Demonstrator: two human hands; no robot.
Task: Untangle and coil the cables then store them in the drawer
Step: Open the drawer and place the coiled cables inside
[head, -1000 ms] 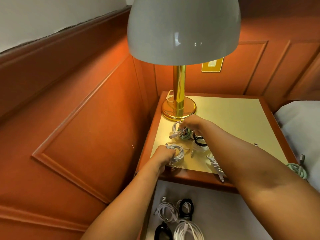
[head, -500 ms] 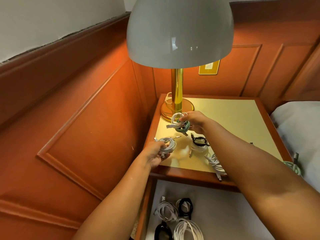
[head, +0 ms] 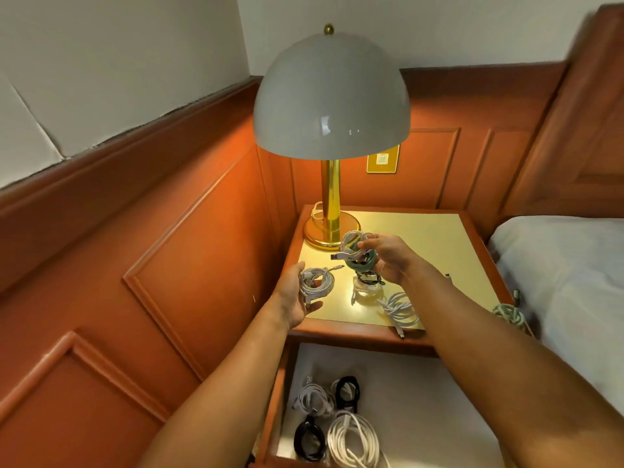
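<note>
A pale plaster wall (head: pixel 111 62) meets reddish-brown wooden wainscot panelling (head: pixel 189 265) with raised moulded frames, which runs round the corner of the room. In that corner stands a wooden counter with a glossy yellow top (head: pixel 435 251). On its far left corner rests a lit lamp with a grey dome shade (head: pixel 332 106), a polished brass stem and a round brass base (head: pixel 326 236). A brass wall switch plate (head: pixel 383 159) sits on the panelling behind the lamp. To the right lies a bed with white sheets (head: pixel 567 271) against a wooden headboard (head: pixel 580 123).
</note>
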